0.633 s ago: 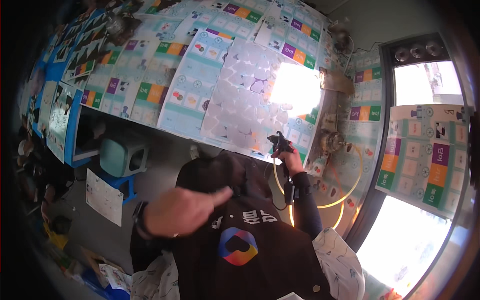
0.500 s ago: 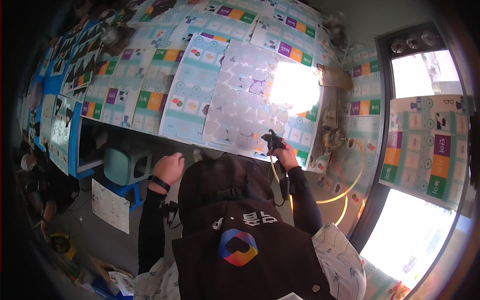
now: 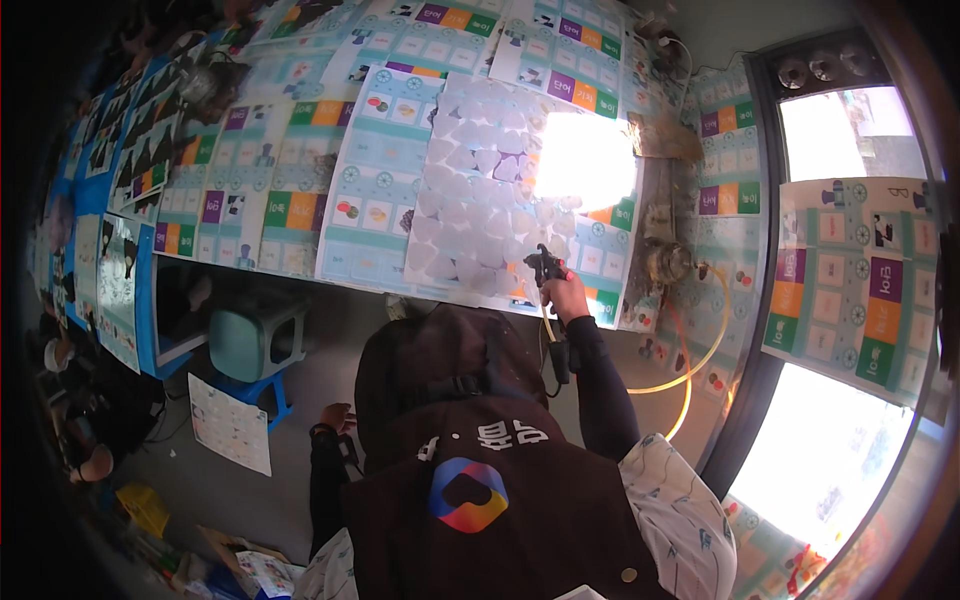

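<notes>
My right hand (image 3: 567,296) is wrapped round a small black spray gun (image 3: 545,264) with a pale yellow hose. The gun is over the near edge of the table, its nozzle end toward a pale sheet (image 3: 450,215) covered in rounded whitish shapes. That sheet lies on printed paper (image 3: 350,245) that covers the tabletop. My left hand (image 3: 338,416) hangs low beside my dark apron, away from the table, with a dark band at the wrist. It is small and shadowed; its fingers look loosely apart and nothing shows in them.
A grey-green stool (image 3: 240,343) stands under the table at left, near a loose printed sheet (image 3: 230,425). Yellow tubing (image 3: 690,385) loops at right beside a round metal fitting (image 3: 668,262). Bright light glares on the table. Other people sit at far left.
My left hand has dropped from near the table edge down to my side. My right hand and the spray gun have shifted slightly up and left.
</notes>
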Tool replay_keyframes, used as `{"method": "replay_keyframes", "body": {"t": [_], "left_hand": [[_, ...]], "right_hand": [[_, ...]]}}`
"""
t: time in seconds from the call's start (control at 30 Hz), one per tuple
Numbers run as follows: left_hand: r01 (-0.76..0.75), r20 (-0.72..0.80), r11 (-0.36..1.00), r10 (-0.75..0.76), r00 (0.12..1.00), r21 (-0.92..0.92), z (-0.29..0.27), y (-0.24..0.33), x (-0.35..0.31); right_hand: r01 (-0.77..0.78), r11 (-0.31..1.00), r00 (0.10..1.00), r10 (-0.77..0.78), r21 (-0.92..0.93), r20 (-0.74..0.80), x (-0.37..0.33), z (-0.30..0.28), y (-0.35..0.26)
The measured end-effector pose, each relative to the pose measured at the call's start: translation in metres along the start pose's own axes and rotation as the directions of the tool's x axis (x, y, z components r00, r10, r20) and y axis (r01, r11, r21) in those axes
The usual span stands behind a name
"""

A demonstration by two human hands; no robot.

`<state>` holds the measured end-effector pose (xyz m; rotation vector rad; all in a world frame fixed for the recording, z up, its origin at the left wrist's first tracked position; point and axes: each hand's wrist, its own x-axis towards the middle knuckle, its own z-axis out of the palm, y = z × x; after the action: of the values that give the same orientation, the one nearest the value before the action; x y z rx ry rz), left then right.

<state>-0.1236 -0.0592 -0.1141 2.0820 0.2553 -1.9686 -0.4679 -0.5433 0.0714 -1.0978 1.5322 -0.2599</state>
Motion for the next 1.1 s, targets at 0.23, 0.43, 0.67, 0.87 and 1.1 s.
{"method": "replay_keyframes", "body": {"t": [0.23, 0.43, 0.67, 0.87, 1.1], "left_hand": [[-0.224, -0.082, 0.97, 0.217, 0.973, -0.096, 0.01, 0.055, -0.03], [-0.358, -0.135, 0.931, 0.347, 0.928, -0.07, 0.001, 0.065, -0.025], [-0.279, -0.122, 0.958, 0.269, 0.955, -0.073, 0.006, 0.054, -0.025], [-0.222, -0.095, 0.968, 0.212, 0.973, -0.116, 0.014, 0.042, -0.037], [-0.243, -0.149, 0.968, 0.231, 0.962, -0.067, 0.024, 0.053, -0.051]], "right_hand": [[0.049, 0.999, 0.998, -0.05, -0.016, -0.044, 0.001, 0.002, -0.005], [0.049, 0.999, 0.999, -0.049, -0.012, -0.006, -0.009, -0.002, 0.002], [0.024, 0.997, 1.0, -0.024, -0.069, -0.003, -0.008, -0.005, -0.001], [0.086, 0.996, 0.996, -0.086, -0.007, 0.001, -0.01, -0.002, -0.007], [0.095, 0.991, 0.986, -0.08, -0.098, 0.145, -0.039, -0.018, 0.016]]}}
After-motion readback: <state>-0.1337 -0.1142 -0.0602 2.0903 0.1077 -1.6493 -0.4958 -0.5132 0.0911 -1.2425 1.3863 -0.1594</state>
